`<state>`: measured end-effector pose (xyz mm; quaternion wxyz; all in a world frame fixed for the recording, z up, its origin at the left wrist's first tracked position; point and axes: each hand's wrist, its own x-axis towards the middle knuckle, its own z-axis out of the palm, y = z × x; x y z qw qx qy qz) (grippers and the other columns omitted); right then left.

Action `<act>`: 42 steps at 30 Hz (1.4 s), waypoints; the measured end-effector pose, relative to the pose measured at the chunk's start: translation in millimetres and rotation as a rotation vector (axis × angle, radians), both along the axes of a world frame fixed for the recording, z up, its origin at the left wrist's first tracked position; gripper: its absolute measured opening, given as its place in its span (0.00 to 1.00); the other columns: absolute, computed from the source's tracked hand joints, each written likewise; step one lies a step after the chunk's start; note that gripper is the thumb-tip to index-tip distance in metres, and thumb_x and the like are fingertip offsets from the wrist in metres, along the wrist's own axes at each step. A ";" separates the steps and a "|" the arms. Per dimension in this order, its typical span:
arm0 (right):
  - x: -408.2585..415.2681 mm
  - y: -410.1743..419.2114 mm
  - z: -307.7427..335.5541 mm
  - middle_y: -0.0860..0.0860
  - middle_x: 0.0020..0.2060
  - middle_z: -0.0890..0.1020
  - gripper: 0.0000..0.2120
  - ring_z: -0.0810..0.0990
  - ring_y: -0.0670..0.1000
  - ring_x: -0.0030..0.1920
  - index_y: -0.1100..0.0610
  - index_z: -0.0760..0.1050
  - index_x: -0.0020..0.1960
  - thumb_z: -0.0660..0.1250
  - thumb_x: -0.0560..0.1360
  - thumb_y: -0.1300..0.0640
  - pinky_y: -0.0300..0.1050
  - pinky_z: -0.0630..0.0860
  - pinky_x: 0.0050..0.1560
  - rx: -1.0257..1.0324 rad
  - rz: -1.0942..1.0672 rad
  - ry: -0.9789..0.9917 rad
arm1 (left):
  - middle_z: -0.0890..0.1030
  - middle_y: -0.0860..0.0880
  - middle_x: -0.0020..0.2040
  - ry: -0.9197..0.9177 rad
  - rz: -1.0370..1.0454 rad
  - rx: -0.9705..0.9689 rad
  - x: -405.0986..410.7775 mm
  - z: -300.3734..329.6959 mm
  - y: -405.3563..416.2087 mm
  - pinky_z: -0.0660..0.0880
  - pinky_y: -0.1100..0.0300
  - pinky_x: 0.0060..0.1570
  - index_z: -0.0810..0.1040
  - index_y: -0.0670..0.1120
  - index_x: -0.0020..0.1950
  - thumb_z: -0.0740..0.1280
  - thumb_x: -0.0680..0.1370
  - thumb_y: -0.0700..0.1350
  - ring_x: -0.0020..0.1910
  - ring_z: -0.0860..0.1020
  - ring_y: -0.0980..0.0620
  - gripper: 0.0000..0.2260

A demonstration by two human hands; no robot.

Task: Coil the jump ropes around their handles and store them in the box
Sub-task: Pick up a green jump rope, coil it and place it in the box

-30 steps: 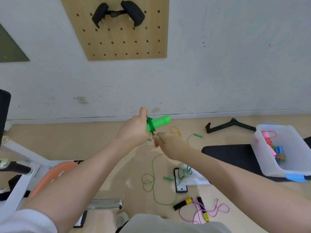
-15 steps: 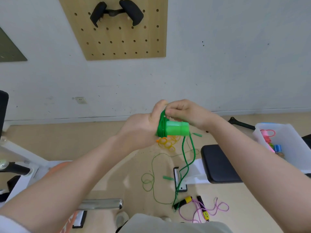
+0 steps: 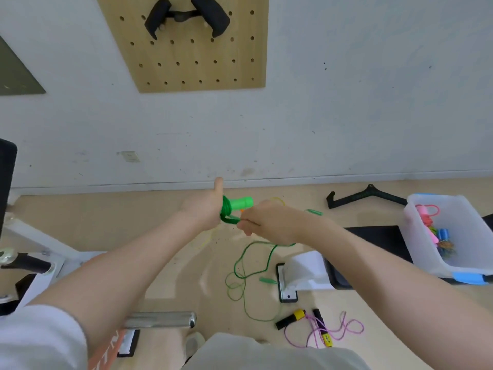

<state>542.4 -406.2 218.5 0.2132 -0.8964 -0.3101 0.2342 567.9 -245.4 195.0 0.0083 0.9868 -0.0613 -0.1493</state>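
Left hand (image 3: 202, 212): I see it grip the green handle (image 3: 240, 202), thumb up, coils (image 3: 226, 209) bunched against it. Right hand (image 3: 262, 221): pinches the green rope (image 3: 256, 259) just beside the coils; slack trails from the handle to the floor (image 3: 173, 249). My advice: keep tension, lay turns side by side. Box (image 3: 416, 236): well right of the handle, on a black bench (image 3: 373, 239), coiled ropes inside. Purple rope (image 3: 333, 329): below the handle, uncoiled. Pegboard (image 3: 192, 62): above, on the wall.

Translucent plastic box (image 3: 437, 252); wooden pegboard (image 3: 186, 62)
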 end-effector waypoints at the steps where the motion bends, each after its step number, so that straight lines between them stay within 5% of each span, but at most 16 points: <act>1: 3.4 -2.1 7.6 0.55 0.43 0.76 0.16 0.71 0.51 0.44 0.62 0.77 0.49 0.54 0.81 0.54 0.41 0.60 0.40 0.009 0.023 -0.036 | 0.76 0.44 0.41 0.037 -0.076 0.011 -5.3 -2.2 -2.8 0.69 0.53 0.36 0.51 0.43 0.74 0.59 0.75 0.37 0.42 0.77 0.41 0.29; 5: 27.8 -22.4 26.2 0.55 0.38 0.80 0.11 0.74 0.44 0.39 0.64 0.79 0.43 0.65 0.76 0.56 0.36 0.67 0.40 0.279 -0.087 -0.054 | 0.78 0.44 0.54 0.026 -0.310 -0.031 -29.5 10.6 -29.5 0.70 0.55 0.40 0.68 0.43 0.64 0.57 0.78 0.41 0.49 0.78 0.43 0.14; 9: 34.0 -43.5 17.6 0.44 0.22 0.70 0.13 0.65 0.41 0.25 0.58 0.73 0.32 0.66 0.75 0.60 0.33 0.62 0.27 0.697 -0.375 0.220 | 0.78 0.48 0.44 -0.025 -0.163 -0.495 -34.6 37.1 -35.7 0.75 0.53 0.45 0.43 0.50 0.76 0.64 0.75 0.45 0.43 0.78 0.46 0.37; 12: 27.2 -38.6 2.4 0.42 0.21 0.67 0.16 0.62 0.40 0.23 0.51 0.70 0.27 0.65 0.71 0.64 0.32 0.59 0.25 0.795 -0.419 0.393 | 0.73 0.52 0.35 0.030 -0.065 -0.709 -36.0 53.4 -38.0 0.70 0.58 0.39 0.47 0.55 0.75 0.66 0.72 0.40 0.33 0.73 0.54 0.38; 16: 23.9 -26.4 -15.0 0.43 0.23 0.64 0.18 0.60 0.42 0.24 0.54 0.60 0.31 0.55 0.76 0.69 0.31 0.59 0.23 0.583 -0.503 0.252 | 0.70 0.52 0.33 0.023 0.069 -0.809 -28.3 48.1 -43.3 0.66 0.64 0.31 0.52 0.54 0.72 0.65 0.72 0.38 0.30 0.70 0.56 0.34; 18: 23.8 -25.9 -21.9 0.45 0.27 0.66 0.19 0.64 0.43 0.28 0.52 0.60 0.31 0.54 0.78 0.67 0.30 0.65 0.27 0.358 -0.504 0.120 | 0.71 0.51 0.34 0.043 0.089 -0.784 -25.8 38.7 -44.2 0.66 0.62 0.32 0.53 0.54 0.72 0.64 0.72 0.38 0.31 0.71 0.55 0.34; 20: 26.9 -28.2 -29.8 0.48 0.28 0.67 0.19 0.64 0.46 0.29 0.51 0.61 0.30 0.54 0.77 0.65 0.45 0.67 0.36 0.268 -0.476 0.056 | 0.76 0.47 0.40 0.099 0.108 -0.811 -23.2 30.1 -43.6 0.69 0.60 0.34 0.54 0.54 0.72 0.64 0.71 0.38 0.33 0.73 0.54 0.33; 24: 21.5 -24.6 -34.7 0.50 0.32 0.72 0.17 0.71 0.53 0.34 0.50 0.68 0.35 0.49 0.80 0.61 0.45 0.65 0.38 0.063 -0.389 -0.194 | 0.73 0.40 0.42 0.277 0.241 -1.098 -15.1 18.2 -38.5 0.62 0.64 0.24 0.58 0.52 0.69 0.62 0.63 0.39 0.24 0.65 0.54 0.35; 26: 12.8 -21.9 -38.4 0.54 0.32 0.74 0.22 0.73 0.54 0.32 0.52 0.71 0.36 0.45 0.81 0.61 0.42 0.66 0.30 -0.080 -0.320 -0.424 | 0.71 0.43 0.36 0.288 0.257 -1.028 -8.8 15.8 -37.8 0.61 0.64 0.24 0.59 0.50 0.69 0.62 0.63 0.39 0.24 0.63 0.53 0.34; 28: 10.6 -24.0 -39.6 0.53 0.36 0.71 0.17 0.71 0.53 0.36 0.50 0.63 0.35 0.49 0.81 0.60 0.42 0.65 0.31 -0.167 -0.139 -0.309 | 0.69 0.46 0.33 0.270 0.223 -0.848 -3.9 15.8 -40.8 0.62 0.62 0.26 0.58 0.48 0.70 0.63 0.69 0.37 0.27 0.66 0.51 0.31; 32: 15.5 -26.6 -20.6 0.55 0.34 0.69 0.12 0.70 0.55 0.39 0.60 0.68 0.42 0.53 0.81 0.57 0.47 0.65 0.39 -0.283 -0.066 -0.059 | 0.74 0.44 0.48 0.159 0.104 -0.594 4.2 13.0 -53.1 0.67 0.58 0.38 0.50 0.43 0.74 0.63 0.75 0.40 0.43 0.73 0.47 0.32; 38: 21.0 -47.9 39.1 0.48 0.29 0.72 0.11 0.68 0.44 0.30 0.59 0.76 0.40 0.63 0.77 0.54 0.36 0.63 0.31 0.004 -0.085 -0.062 | 0.73 0.45 0.38 0.194 -0.061 -0.333 5.4 5.2 -50.9 0.67 0.57 0.34 0.48 0.39 0.73 0.61 0.74 0.39 0.37 0.73 0.44 0.31; 40: 26.0 -55.2 43.7 0.45 0.28 0.74 0.10 0.68 0.41 0.28 0.58 0.78 0.40 0.64 0.76 0.55 0.35 0.64 0.32 0.179 -0.135 -0.021 | 0.70 0.48 0.34 0.253 -0.194 -0.418 -1.9 8.2 -53.6 0.63 0.59 0.30 0.64 0.35 0.60 0.61 0.73 0.40 0.33 0.71 0.47 0.18; 42: 29.5 -58.4 39.5 0.44 0.26 0.73 0.10 0.66 0.44 0.29 0.55 0.78 0.36 0.65 0.76 0.57 0.37 0.63 0.32 0.366 -0.164 0.113 | 0.64 0.53 0.29 0.219 -0.302 -0.464 -12.4 15.9 -56.5 0.58 0.65 0.26 0.68 0.43 0.38 0.63 0.73 0.39 0.28 0.65 0.54 0.05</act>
